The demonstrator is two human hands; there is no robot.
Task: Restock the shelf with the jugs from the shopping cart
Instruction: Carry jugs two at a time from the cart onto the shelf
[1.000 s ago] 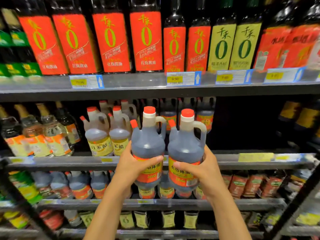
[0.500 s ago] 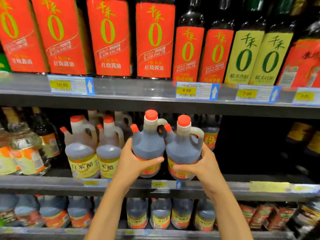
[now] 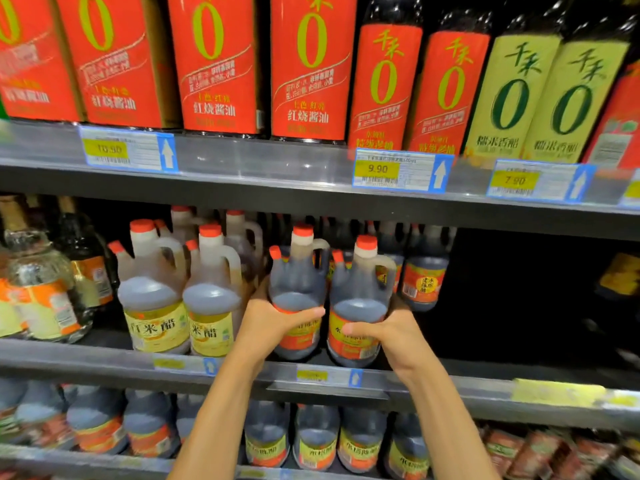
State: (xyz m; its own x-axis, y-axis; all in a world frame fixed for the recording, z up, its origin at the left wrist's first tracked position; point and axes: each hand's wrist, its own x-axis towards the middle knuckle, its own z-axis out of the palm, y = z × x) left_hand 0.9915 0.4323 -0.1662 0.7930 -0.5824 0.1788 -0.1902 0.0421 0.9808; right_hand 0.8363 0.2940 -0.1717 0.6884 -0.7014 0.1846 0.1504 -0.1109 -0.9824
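Observation:
Two dark vinegar jugs with red caps and orange labels stand side by side at the front of the middle shelf (image 3: 450, 375). My left hand (image 3: 273, 323) grips the left jug (image 3: 298, 285) around its lower body. My right hand (image 3: 388, 334) grips the right jug (image 3: 360, 292) the same way, thumb across the label. Both jugs are upright, their bases at or just above the shelf board; contact is hidden. More dark jugs (image 3: 422, 275) stand behind them.
Pale rice-vinegar jugs (image 3: 152, 306) stand just left of my hands, glass bottles (image 3: 41, 282) further left. To the right the middle shelf is dark with open room. Tall red-labelled bottles (image 3: 214, 64) fill the shelf above; dark jugs (image 3: 315, 434) fill the one below.
Both hands carried the two jugs forward and into the middle shelf opening. The camera moved closer to the shelves.

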